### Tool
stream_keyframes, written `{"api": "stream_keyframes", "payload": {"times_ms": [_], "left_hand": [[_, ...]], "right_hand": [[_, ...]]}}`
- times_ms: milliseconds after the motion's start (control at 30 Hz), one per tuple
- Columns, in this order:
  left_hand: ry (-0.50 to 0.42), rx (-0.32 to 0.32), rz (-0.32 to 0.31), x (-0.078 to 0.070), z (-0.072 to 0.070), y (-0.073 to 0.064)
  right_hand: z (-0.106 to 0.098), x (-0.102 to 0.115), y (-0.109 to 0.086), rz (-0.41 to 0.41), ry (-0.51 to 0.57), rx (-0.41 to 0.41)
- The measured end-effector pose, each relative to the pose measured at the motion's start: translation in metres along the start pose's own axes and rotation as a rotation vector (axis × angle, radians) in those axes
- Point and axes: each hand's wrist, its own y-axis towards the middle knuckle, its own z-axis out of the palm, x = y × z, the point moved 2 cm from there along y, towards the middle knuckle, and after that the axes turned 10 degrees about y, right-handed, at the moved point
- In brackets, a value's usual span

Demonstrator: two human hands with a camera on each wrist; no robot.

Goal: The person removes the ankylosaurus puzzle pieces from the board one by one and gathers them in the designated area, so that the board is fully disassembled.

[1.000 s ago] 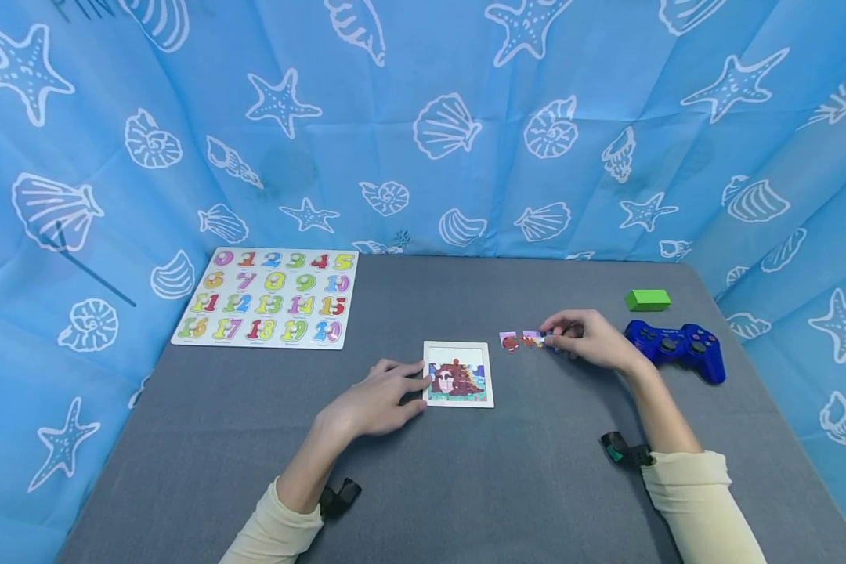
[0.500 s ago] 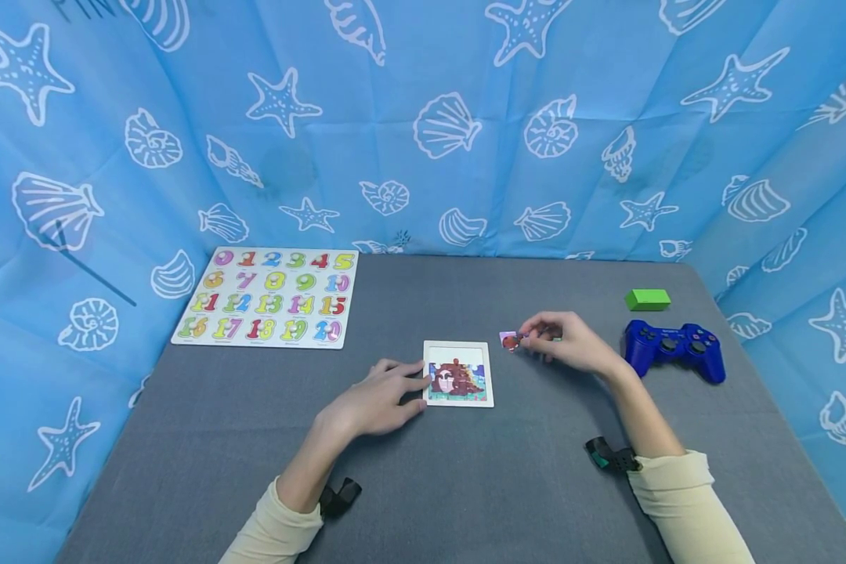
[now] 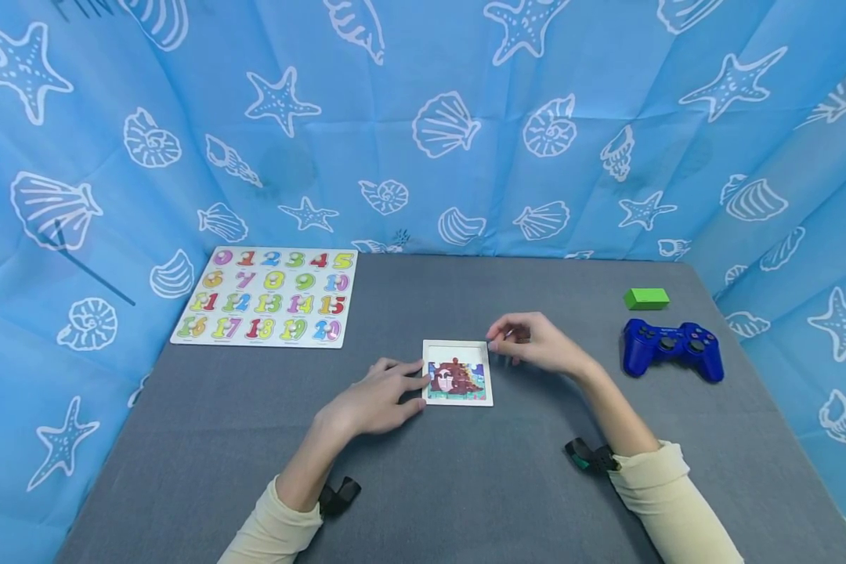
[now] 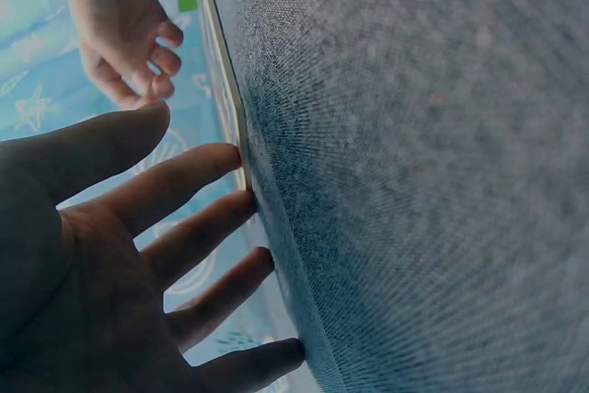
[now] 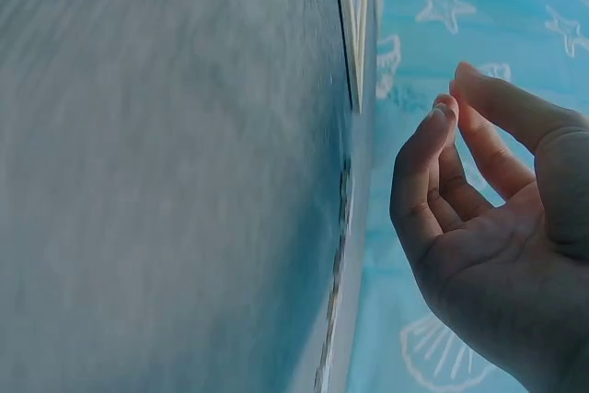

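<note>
A small square picture puzzle in a white tray (image 3: 454, 343) lies mid-table, its lower part filled with a brown-haired face picture and its top strip bare white. My left hand (image 3: 377, 395) is spread beside it, fingertips touching the left rim. At the tray's upper right corner is my right hand (image 3: 532, 342), palm in, fingers loosely curled. In the right wrist view the fingertips (image 5: 444, 106) come together close to the thumb with no piece showing between them. Loose puzzle pieces (image 5: 335, 273) lie in a row on the table there; in the head view the hand hides them.
A white number puzzle board (image 3: 338, 341) lies at the back left. On the right are a blue game controller (image 3: 673, 350) and a green block (image 3: 646, 298) behind it. A blue shell-print curtain (image 3: 444, 188) hangs round the grey table (image 3: 465, 486).
My right hand has moved left across the loose pieces to the tray's corner, covering the pieces that showed earlier. My left hand stays at the tray's left rim.
</note>
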Motion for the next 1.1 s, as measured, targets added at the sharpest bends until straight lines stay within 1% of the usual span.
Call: {"api": "stream_keyframes", "payload": {"times_ms": [133,400,533,800,933,1100], "left_hand": [[0.002,0.004,-0.002,0.000,0.000,0.001],[0.004,-0.006,0.012,-0.001,-0.001,-0.001],[0.008,-0.004,0.007,-0.002,-0.002,-0.001],[0.004,-0.002,0.006,-0.001,-0.001,-0.002],[0.002,-0.003,0.010,0.000,-0.001,-0.001],[-0.001,-0.003,0.013,0.000,-0.001,-0.001]], "right_hand": [[0.011,0.003,0.007,-0.029,0.000,0.035],[0.034,0.012,0.023,-0.054,0.019,0.114],[0.047,0.016,0.031,-0.072,0.024,0.159],[0.065,0.022,0.043,-0.009,0.055,0.221],[0.068,0.025,0.045,0.028,0.068,0.237],[0.070,0.024,0.048,0.062,0.039,0.233]]}}
